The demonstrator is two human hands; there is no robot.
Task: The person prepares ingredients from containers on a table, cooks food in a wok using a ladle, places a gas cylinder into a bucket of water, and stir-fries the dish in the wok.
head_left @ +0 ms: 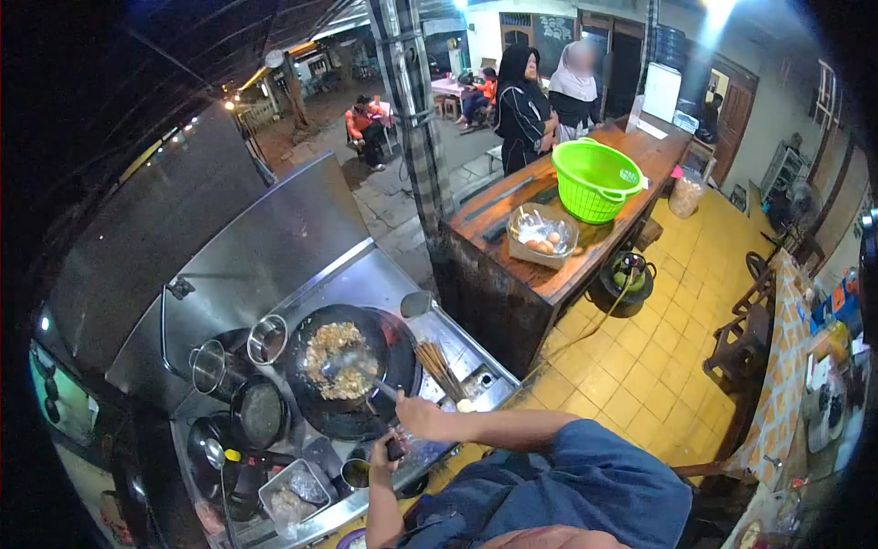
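Chopped, pale brown food (340, 352) lies in a black wok (315, 416) on the steel stove. My right hand (416, 416) is closed around the handle of a metal spatula (380, 386), whose head rests among the food. Nearer my body, my left hand (384, 455) grips the dark handle of the wok. Beside the wok on the right are a bundle of thin wooden sticks (439, 368) and a flat dark utensil (416, 304). Two strainers, one of them a round metal strainer (267, 339), stand to its left.
A smaller dark pan (260, 412), a clear container with bags (297, 487) and a cup (356, 473) crowd the stove's near left. On the wooden counter (494, 247) sit a green basket (594, 188) and a box of eggs (541, 240). Two people stand behind it.
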